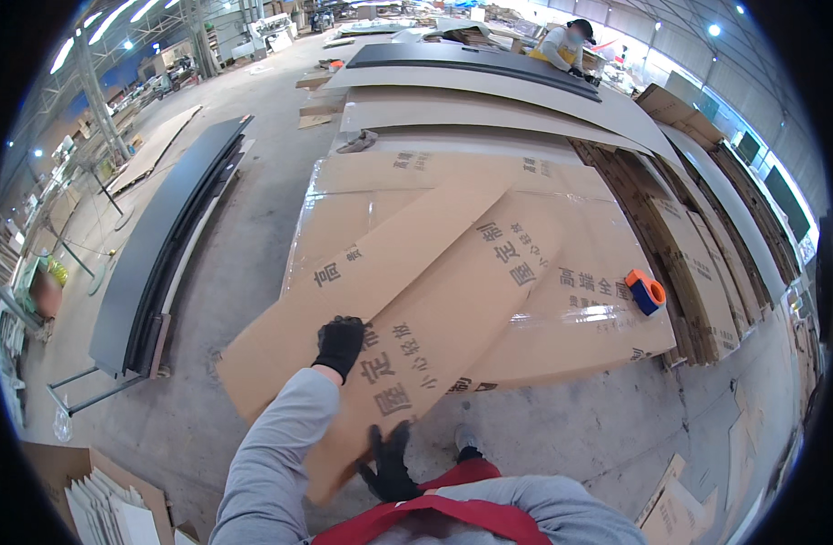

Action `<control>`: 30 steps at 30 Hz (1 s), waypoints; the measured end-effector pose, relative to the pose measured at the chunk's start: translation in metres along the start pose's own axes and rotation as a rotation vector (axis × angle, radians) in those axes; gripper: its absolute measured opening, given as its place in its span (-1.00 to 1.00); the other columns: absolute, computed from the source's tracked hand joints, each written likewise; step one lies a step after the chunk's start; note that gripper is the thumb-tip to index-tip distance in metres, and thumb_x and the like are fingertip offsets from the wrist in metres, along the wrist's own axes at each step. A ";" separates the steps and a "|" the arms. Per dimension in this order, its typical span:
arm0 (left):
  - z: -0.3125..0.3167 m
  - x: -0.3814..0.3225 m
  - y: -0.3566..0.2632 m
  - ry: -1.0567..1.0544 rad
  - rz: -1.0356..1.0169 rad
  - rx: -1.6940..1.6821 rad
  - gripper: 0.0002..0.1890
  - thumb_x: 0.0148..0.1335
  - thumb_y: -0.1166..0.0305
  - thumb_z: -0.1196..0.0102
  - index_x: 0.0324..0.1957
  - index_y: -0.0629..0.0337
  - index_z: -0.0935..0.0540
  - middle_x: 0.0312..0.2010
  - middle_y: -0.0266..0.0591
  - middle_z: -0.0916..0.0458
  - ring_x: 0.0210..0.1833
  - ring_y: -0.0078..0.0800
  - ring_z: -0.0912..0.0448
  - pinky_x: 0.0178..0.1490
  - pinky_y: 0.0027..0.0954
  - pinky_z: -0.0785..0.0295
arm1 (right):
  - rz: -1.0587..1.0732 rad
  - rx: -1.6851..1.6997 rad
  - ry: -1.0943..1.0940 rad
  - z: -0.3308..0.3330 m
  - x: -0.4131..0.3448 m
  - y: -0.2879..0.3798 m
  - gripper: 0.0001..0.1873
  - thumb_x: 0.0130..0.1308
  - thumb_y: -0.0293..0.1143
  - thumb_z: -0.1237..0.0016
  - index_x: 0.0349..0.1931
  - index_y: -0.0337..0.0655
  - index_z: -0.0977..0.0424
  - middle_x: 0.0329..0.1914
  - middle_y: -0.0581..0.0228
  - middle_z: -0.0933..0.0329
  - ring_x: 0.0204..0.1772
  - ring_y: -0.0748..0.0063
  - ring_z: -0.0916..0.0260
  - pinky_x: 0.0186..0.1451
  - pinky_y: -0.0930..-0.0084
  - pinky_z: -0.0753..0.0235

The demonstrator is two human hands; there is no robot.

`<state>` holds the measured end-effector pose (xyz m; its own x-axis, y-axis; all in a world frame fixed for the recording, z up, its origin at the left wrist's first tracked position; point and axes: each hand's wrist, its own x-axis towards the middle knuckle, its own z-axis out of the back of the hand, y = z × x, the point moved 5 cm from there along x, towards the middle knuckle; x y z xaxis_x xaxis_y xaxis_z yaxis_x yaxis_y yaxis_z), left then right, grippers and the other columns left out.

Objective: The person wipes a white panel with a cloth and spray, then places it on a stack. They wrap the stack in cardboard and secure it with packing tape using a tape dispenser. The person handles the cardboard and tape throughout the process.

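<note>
Two long printed cardboard sheets, an upper-left one [280, 327] and a lower-right one [450, 306], lie slantwise and overlapping across a taped cardboard-covered stack [580, 225]. My left hand [340, 344], in a black glove, is on the cardboard near the seam between the two; its fingers are curled, and whether they grip an edge is hidden. Close to the near end of the lower-right sheet is my right hand [390, 466], also black-gloved, its fingers spread at the cardboard's edge. An orange and blue tape dispenser [646, 293] sits on the right part of the stack.
Dark panels [164, 252] rest on a metal stand to the left. Behind the stack are large sheets with dark panels [471, 65], where a co-worker [563, 48] bends. Folded cardboard [695, 272] stands at the right. A carton of white pieces [110, 504] is at lower left.
</note>
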<state>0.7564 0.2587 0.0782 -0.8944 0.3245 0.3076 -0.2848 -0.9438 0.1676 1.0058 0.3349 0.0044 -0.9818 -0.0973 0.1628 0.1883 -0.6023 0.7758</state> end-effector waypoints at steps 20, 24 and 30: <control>-0.017 -0.003 0.033 0.362 0.595 -0.143 -0.64 0.20 0.19 -0.02 -0.07 0.21 -0.57 -0.13 0.03 -0.62 -0.06 -0.14 -0.58 -0.02 -0.19 -0.48 | 0.444 -0.487 0.042 0.256 0.305 -0.207 -0.41 0.29 -0.04 0.19 0.27 -0.12 -0.23 0.39 0.04 -0.12 0.44 0.01 -0.01 0.45 0.06 0.09; -0.005 0.040 0.051 0.428 0.632 -0.137 -0.60 0.19 0.06 -0.06 -0.02 0.05 -0.57 -0.13 0.03 -0.61 -0.05 -0.15 -0.57 -0.05 -0.18 -0.47 | 0.455 -0.506 0.091 0.253 0.331 -0.200 -0.40 0.26 -0.04 0.16 0.26 -0.13 -0.25 0.37 0.08 -0.15 0.42 0.00 -0.05 0.43 0.05 0.04; -0.073 0.149 0.081 0.146 0.288 -0.295 -0.37 0.15 0.00 -0.13 0.17 0.18 -0.42 0.07 0.08 -0.49 0.08 -0.04 -0.49 0.19 -0.16 -0.32 | 0.447 -0.487 0.076 0.257 0.334 -0.194 -0.40 0.26 -0.05 0.16 0.26 -0.11 -0.24 0.36 0.10 -0.17 0.41 0.04 -0.06 0.43 0.05 0.02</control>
<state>0.5748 0.2266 0.0695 -0.9852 0.0538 0.1630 -0.0844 -0.9787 -0.1871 0.6470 0.6227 0.0654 -0.8137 -0.4656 0.3481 0.5636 -0.7786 0.2760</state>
